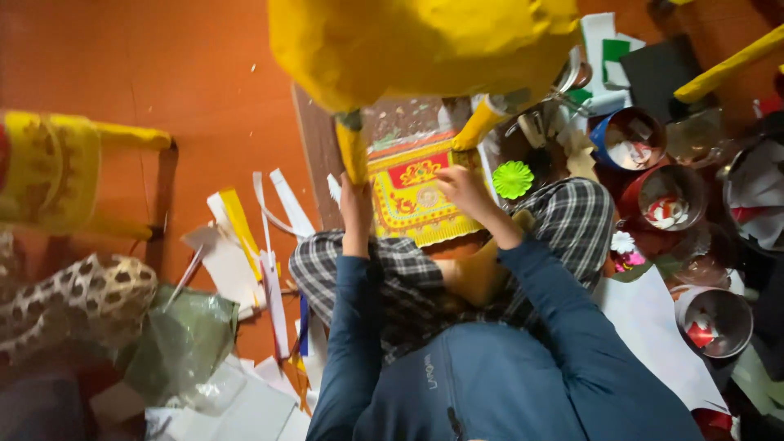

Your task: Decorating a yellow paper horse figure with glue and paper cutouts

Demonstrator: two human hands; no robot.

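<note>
A: Hand pose?

B: Both arms in blue sleeves reach forward over the lap. Left hand (356, 204) is up at the bottom end of a yellow paper-covered leg (352, 147), fingers wrapped round it. That leg hangs from a big yellow paper figure (420, 45) filling the top of the view.

A: Right?

B: Right hand (463, 189) lies on a decorated paper panel (411, 200), yellow with red and gold ornament. Fingers bent, tips pressing down on the sheet's upper right part. Can't tell whether it pinches the edge or only presses; view is soft there.

A: Where's the panel relative to the figure?

B: Directly under it, between the left-held leg and a second yellow leg (478, 122). That second leg comes down just above the right hand, apart from it. Panel sits on a board (314, 155) just beyond the knees in checked trousers (572, 216).

A: Surroundings?

B: Orange-red floor (163, 65). Person is sitting on it. White and yellow paper strips (269, 237) scattered at left, clear plastic wrap (184, 343) beside them. Another yellow decorated piece (49, 171) at far left. On the right: a green paper flower (513, 180) just beside the right hand, several round tins (670, 196) with scraps inside, and a white sheet (653, 327) by the right knee.
</note>
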